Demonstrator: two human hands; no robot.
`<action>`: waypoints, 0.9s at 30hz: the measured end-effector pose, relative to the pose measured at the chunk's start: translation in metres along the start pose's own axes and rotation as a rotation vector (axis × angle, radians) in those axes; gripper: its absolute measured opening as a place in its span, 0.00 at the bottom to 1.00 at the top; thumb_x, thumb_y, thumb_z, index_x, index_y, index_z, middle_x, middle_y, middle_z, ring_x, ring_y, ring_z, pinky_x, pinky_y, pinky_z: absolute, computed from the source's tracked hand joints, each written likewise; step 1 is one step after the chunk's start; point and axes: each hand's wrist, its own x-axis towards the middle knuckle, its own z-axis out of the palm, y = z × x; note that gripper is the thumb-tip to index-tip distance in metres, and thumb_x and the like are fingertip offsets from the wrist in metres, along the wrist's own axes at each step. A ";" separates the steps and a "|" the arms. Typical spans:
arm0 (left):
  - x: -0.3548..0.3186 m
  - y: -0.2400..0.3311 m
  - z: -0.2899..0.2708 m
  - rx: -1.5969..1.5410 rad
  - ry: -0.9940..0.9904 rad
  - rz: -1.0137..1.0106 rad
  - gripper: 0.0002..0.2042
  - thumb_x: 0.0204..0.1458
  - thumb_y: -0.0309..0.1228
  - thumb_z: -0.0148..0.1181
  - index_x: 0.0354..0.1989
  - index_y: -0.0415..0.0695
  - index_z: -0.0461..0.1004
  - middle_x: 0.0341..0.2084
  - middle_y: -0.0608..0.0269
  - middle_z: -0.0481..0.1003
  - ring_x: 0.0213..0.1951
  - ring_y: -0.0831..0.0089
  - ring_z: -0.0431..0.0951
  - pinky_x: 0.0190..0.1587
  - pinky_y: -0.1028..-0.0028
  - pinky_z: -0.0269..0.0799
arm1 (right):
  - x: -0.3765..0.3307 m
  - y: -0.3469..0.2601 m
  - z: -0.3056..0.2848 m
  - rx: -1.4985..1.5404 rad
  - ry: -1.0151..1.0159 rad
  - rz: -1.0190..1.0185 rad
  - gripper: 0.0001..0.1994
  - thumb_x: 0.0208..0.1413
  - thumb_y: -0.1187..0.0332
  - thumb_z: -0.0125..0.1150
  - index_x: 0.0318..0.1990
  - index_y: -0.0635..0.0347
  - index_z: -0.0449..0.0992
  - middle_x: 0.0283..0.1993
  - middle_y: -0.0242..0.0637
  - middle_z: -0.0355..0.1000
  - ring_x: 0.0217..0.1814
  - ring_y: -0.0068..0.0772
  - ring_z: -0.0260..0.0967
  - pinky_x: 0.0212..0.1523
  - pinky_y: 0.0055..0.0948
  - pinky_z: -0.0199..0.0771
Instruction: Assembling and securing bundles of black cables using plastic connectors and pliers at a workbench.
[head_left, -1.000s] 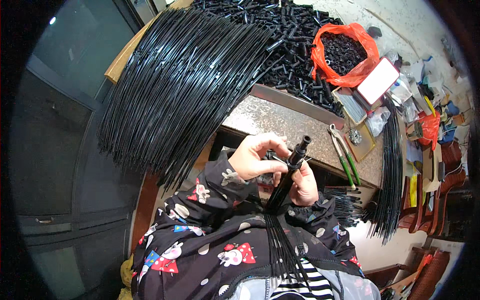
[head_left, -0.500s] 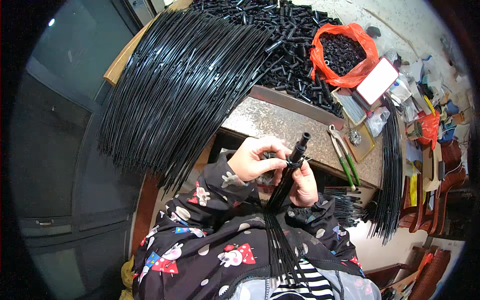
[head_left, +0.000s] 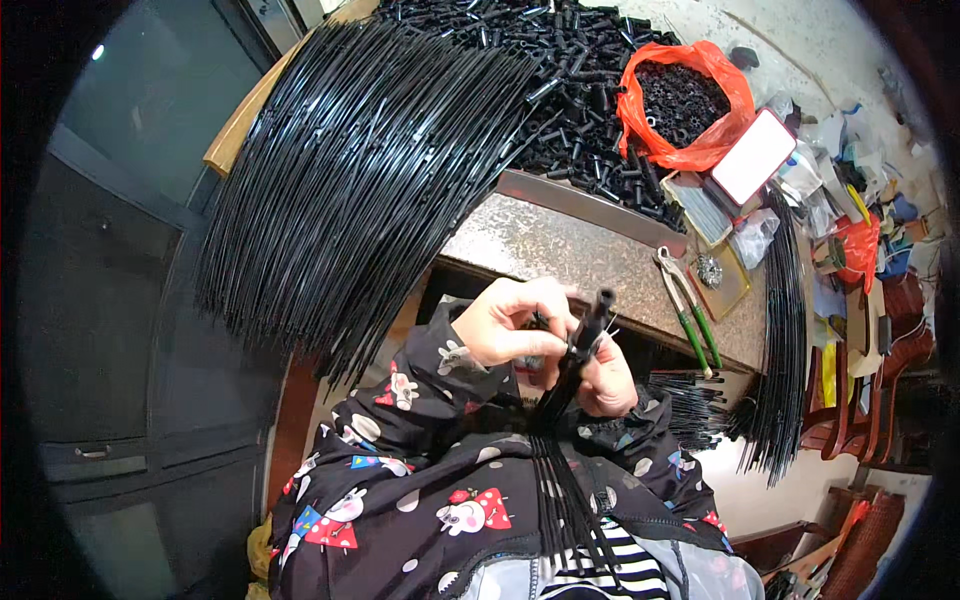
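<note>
A black stepped tube (head_left: 598, 310) stands tilted in front of my chest, its upper end blurred. Below it, a bundle of thin black rods (head_left: 565, 480) hangs over my lap. My right hand (head_left: 608, 382) is closed around the tube from the right side. My left hand (head_left: 515, 320) is closed in a pinch of thumb and forefinger against the tube's collar; what sits between those fingertips is too small to make out. A short thin wire-like end shows just right of the collar.
Long black rods (head_left: 350, 190) overhang the table at left. Behind lie a heap of black tube pieces (head_left: 580, 60) and a red bag (head_left: 735, 75) of small black parts. Green-handled pincers (head_left: 690, 310) rest on the speckled tabletop (head_left: 560, 240); another rod bundle (head_left: 785, 350) hangs at right.
The tube's upper end has dipped slightly toward me and to the left, and now looks blurred. Both hands stay on it, nearly in place.
</note>
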 end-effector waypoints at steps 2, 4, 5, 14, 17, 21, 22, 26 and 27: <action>0.004 0.005 0.000 -0.092 -0.118 0.038 0.06 0.38 0.20 0.60 0.22 0.43 0.69 0.24 0.65 0.70 0.33 0.73 0.70 0.58 0.58 0.47 | -0.002 0.001 -0.004 -0.044 -0.098 0.043 0.10 0.50 0.63 0.56 0.34 0.59 0.70 0.30 0.33 0.68 0.31 0.24 0.65 0.33 0.22 0.64; 0.009 0.004 0.001 -0.071 -0.157 0.123 0.06 0.37 0.20 0.61 0.21 0.43 0.69 0.24 0.66 0.70 0.33 0.73 0.70 0.57 0.57 0.48 | -0.005 0.001 -0.004 0.004 -0.123 0.019 0.10 0.50 0.63 0.56 0.35 0.60 0.70 0.30 0.32 0.69 0.31 0.24 0.65 0.34 0.23 0.64; 0.006 0.002 -0.001 -0.066 -0.153 0.124 0.07 0.36 0.20 0.61 0.22 0.43 0.69 0.24 0.67 0.70 0.33 0.73 0.69 0.57 0.57 0.48 | -0.006 0.002 -0.005 0.011 -0.114 0.078 0.10 0.50 0.63 0.57 0.35 0.60 0.71 0.30 0.32 0.68 0.32 0.24 0.65 0.34 0.23 0.64; 0.014 -0.002 0.011 -0.236 0.208 -0.133 0.24 0.39 0.26 0.62 0.48 0.41 0.62 0.47 0.54 0.66 0.51 0.64 0.64 0.53 0.60 0.57 | 0.001 -0.002 0.000 0.067 0.212 -0.213 0.06 0.53 0.71 0.51 0.37 0.62 0.67 0.30 0.31 0.68 0.30 0.21 0.64 0.33 0.21 0.65; 0.018 0.012 0.023 -0.497 0.168 -0.077 0.34 0.35 0.32 0.67 0.54 0.41 0.57 0.50 0.56 0.63 0.52 0.66 0.62 0.53 0.63 0.56 | 0.010 -0.005 0.006 -0.100 0.541 -0.634 0.05 0.54 0.74 0.49 0.38 0.62 0.66 0.31 0.32 0.68 0.32 0.20 0.64 0.35 0.22 0.66; 0.014 0.021 0.032 0.266 0.137 -0.110 0.24 0.38 0.27 0.65 0.45 0.37 0.65 0.38 0.59 0.71 0.40 0.73 0.71 0.44 0.73 0.65 | 0.010 0.002 0.024 -0.361 0.481 -0.707 0.10 0.47 0.80 0.55 0.40 0.68 0.68 0.36 0.31 0.68 0.36 0.18 0.63 0.40 0.18 0.63; 0.014 0.018 0.029 0.302 0.165 -0.189 0.19 0.39 0.25 0.64 0.41 0.36 0.68 0.33 0.60 0.73 0.36 0.74 0.73 0.41 0.75 0.67 | 0.008 0.002 0.025 -0.421 0.444 -0.664 0.08 0.47 0.79 0.58 0.36 0.68 0.70 0.37 0.33 0.68 0.37 0.18 0.62 0.39 0.17 0.62; 0.012 0.021 0.026 0.056 0.188 -0.191 0.11 0.41 0.24 0.62 0.34 0.36 0.70 0.27 0.62 0.74 0.32 0.74 0.74 0.37 0.75 0.69 | 0.000 -0.017 0.035 -0.698 0.415 -0.552 0.06 0.45 0.75 0.61 0.32 0.67 0.74 0.28 0.29 0.70 0.28 0.16 0.63 0.31 0.17 0.63; 0.013 0.020 0.022 0.108 0.150 -0.135 0.12 0.40 0.23 0.63 0.34 0.36 0.70 0.27 0.62 0.74 0.32 0.74 0.74 0.37 0.76 0.69 | -0.003 -0.020 0.031 -0.656 0.378 -0.450 0.06 0.44 0.75 0.61 0.31 0.66 0.74 0.28 0.29 0.70 0.27 0.15 0.63 0.29 0.16 0.63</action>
